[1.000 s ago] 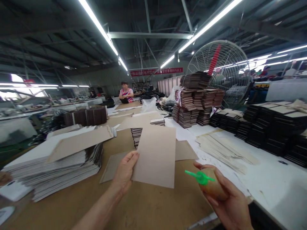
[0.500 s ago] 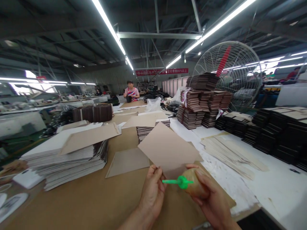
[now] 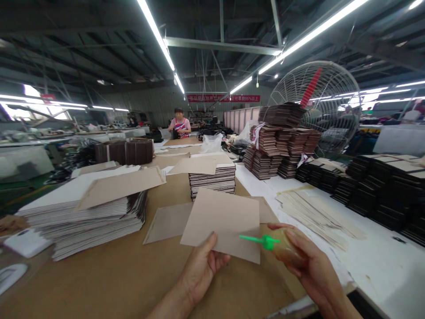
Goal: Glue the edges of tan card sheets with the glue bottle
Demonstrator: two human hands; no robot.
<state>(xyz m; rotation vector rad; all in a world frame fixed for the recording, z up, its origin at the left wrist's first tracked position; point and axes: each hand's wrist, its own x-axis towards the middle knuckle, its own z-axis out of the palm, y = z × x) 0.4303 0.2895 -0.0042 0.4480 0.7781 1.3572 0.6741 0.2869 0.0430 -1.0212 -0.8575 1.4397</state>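
Note:
My left hand [image 3: 199,270] pinches the near edge of a tan cardboard sheet [image 3: 222,221] and holds it up over the brown table [image 3: 99,279]. My right hand [image 3: 310,268] grips an amber glue bottle [image 3: 283,250] with a green nozzle [image 3: 257,240]. The nozzle points left and its tip lies over the sheet's lower right part. Another tan sheet [image 3: 166,221] lies flat on the table behind the held one.
A big stack of boards [image 3: 86,212] sits at left, a smaller striped stack [image 3: 212,177] stands ahead. Dark stacks [image 3: 381,186] and loose strips [image 3: 315,208] cover the white table at right. A large fan [image 3: 318,106] stands behind. A person [image 3: 179,124] works far off.
The held sheet has turned from a diagonal tilt to nearly level. My left hand shifted slightly left and the bottle's nozzle moved right, over the sheet's lower right.

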